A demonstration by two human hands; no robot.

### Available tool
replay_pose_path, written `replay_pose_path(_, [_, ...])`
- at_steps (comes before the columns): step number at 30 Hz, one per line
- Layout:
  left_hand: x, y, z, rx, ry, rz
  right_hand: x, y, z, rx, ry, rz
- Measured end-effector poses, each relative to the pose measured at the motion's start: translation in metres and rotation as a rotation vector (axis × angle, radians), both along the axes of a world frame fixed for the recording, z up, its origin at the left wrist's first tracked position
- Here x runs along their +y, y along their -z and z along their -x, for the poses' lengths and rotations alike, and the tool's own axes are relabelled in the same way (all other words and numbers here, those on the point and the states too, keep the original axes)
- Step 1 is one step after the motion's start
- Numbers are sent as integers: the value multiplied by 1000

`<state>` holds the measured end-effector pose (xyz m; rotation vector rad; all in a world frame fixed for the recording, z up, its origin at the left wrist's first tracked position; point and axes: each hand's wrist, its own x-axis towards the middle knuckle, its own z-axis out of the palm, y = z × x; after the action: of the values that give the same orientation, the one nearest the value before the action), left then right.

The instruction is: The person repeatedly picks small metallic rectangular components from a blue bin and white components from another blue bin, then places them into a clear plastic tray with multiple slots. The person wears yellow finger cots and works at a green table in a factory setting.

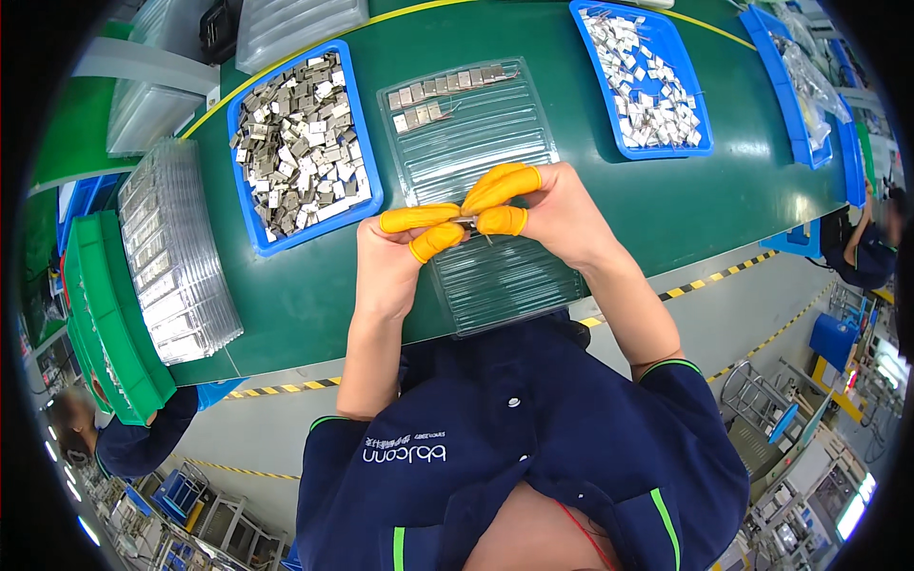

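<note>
My left hand (395,249) and my right hand (550,205) meet over a clear ribbed plastic tray (466,169), with yellow finger cots on their thumbs and fingers. Pinched between the fingertips of both is a small greyish connector piece (466,220), mostly hidden by the fingers, with a thin wire end sticking out below. At the tray's far end, small grey-and-white connectors (447,86) lie in a row, some trailing thin wires. A shorter row (417,116) sits just nearer.
Left of the tray stands a blue bin (373,181) heaped with grey-and-white blocks; right stands another blue bin (709,138) of small white connectors. Stacked clear trays (181,252) and green bins (119,314) line the left side. Other people (862,238) sit at both sides.
</note>
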<state>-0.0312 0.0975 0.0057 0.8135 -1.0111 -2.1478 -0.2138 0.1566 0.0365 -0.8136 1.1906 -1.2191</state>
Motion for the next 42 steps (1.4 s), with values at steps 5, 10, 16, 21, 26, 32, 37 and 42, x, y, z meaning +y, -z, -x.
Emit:
replay_pose_path(5, [4,-2,5,-8,-93,16,-6,-1,-7,120,18,8])
replay_pose_path(10, [-7,-3,14,-146,-158,223,-16,2,-6,429,131,224])
replay_pose_path(16, [-37,-8,40,-1080,-135,1589,-66,21,22,1051,283,461])
replay_pose_path(21, [-44,10,44,-1109,90,1629,-84,50,25,1473,312,720])
replay_pose_path(26, [-41,15,46,-1225,83,1631,-81,57,25,1517,281,678])
replay_pose_path(32, [-41,14,46,-1234,129,1648,-78,57,23,1499,228,623])
replay_pose_path(37, [-42,12,48,-1184,101,1588,-78,57,27,1454,215,638])
replay_pose_path(42, [-50,-20,25,-1266,-41,1509,-63,24,69,1520,444,492])
